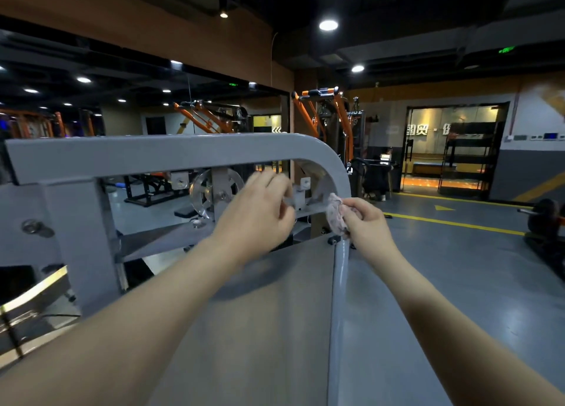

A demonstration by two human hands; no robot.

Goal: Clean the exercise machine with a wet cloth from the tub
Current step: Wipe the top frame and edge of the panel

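Both arms are reaching forward to the grey exercise machine (pixel 153 155), whose top bar is running left to right and bending down at a rounded right corner. The right hand (pixel 365 222) is gripping a bunched pinkish cloth (pixel 334 214), fingers curled round it, and is pressing it against the machine just under that corner, above the top of a pale upright post (pixel 340 283). The left hand (pixel 260 210) is reaching into the opening below the top bar, beside a small bracket (pixel 301 193); its fingers are curling, but motion blur is hiding whether they are gripping anything. A shiny pulley wheel (pixel 203 193) is sitting just left of that hand, inside the frame. A flat grey panel (pixel 260 329) is filling the near middle, under both forearms. Far behind, an orange machine (pixel 330 112) is standing against the wall, a mirror (pixel 91 100) is covering the far left, and yellow lines (pixel 452 223) are crossing the grey floor (pixel 458 283) at right.
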